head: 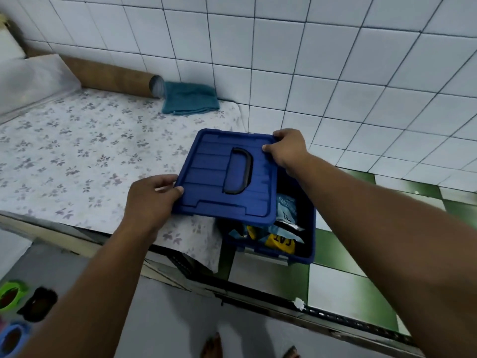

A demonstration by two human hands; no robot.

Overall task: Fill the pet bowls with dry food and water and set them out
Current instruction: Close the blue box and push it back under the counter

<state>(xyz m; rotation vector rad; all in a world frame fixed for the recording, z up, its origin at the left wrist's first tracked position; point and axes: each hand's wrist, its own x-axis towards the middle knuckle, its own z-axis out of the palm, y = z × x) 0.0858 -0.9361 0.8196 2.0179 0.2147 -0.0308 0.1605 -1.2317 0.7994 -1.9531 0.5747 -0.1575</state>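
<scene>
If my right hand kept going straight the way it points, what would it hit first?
The right hand grips the far corner of the blue lid. Beyond that, its line runs above the flowered cloth toward the folded teal towel, probably; depth is unclear.

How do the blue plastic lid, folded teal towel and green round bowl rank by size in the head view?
1. Blue plastic lid, nearest the camera.
2. Folded teal towel.
3. Green round bowl, cut by the frame edge, so unsure.
</scene>
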